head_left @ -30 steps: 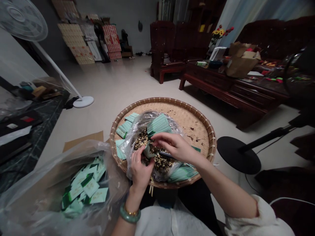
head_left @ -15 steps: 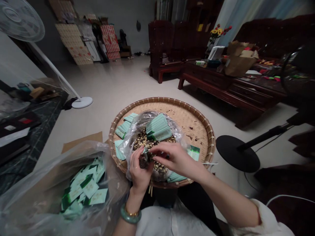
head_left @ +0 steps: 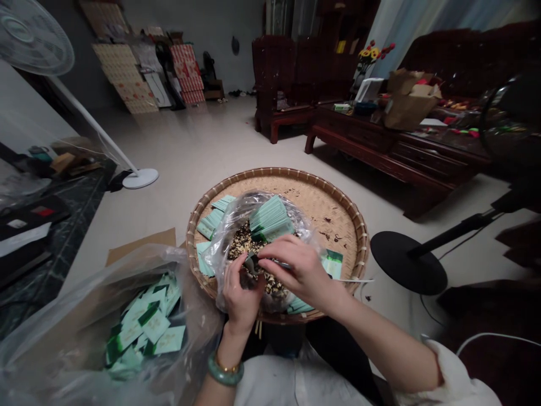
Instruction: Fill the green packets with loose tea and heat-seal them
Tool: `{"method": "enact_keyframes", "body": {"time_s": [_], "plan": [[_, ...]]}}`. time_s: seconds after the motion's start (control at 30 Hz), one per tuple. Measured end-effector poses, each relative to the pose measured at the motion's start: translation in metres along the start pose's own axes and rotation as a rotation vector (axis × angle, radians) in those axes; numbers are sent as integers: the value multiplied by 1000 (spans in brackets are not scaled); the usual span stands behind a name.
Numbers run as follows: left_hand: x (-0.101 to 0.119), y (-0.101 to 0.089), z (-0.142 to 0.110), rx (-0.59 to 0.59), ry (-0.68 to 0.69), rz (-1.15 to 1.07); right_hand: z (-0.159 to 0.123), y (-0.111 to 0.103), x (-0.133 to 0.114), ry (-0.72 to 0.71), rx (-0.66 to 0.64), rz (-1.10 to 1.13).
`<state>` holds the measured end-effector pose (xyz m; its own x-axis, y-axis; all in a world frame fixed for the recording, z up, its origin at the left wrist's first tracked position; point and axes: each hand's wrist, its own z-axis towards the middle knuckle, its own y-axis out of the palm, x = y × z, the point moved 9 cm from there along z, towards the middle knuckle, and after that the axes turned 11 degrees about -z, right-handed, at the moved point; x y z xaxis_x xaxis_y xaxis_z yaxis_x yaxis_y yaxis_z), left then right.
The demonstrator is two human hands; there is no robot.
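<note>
My left hand (head_left: 240,299) is closed around a small green sachet (head_left: 252,261), held upright with its mouth up; its inside looks dark. From the right, my right hand (head_left: 302,273) pinches at the sachet's upper edge with thumb and fingers. A thin greyish thing shows under those fingers, too small to make out. Both hands are over a clear plastic bag (head_left: 220,239) of loose dark and pale-yellow dried bits (head_left: 242,241). On that mix lies a fanned stack of pale green sachets (head_left: 270,217). The bag stands in a round woven bamboo tray (head_left: 338,211).
More sachets (head_left: 210,224) lie along the tray's left side, others (head_left: 332,263) at its right. At lower left a large clear bag (head_left: 46,321) holds many loose sachets (head_left: 154,324). A white fan (head_left: 141,177) stands left, a black stand base (head_left: 408,262) right, a wooden table (head_left: 380,144) beyond.
My right hand's fingers have closed in on the sachet's edge. The sachet's mouth now shows wider and darker in my left hand, which has hardly moved.
</note>
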<state>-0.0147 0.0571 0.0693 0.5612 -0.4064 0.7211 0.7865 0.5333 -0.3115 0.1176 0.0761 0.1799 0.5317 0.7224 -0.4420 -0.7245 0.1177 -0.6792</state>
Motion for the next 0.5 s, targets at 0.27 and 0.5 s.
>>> {"method": "enact_keyframes", "body": {"time_s": [0.27, 0.5], "plan": [[-15, 13, 6, -90, -256, -209, -2, 18, 47, 175, -151, 19], [-38, 41, -9, -350, -826, -775, -6, 13, 88, 405, -144, 294]]}}
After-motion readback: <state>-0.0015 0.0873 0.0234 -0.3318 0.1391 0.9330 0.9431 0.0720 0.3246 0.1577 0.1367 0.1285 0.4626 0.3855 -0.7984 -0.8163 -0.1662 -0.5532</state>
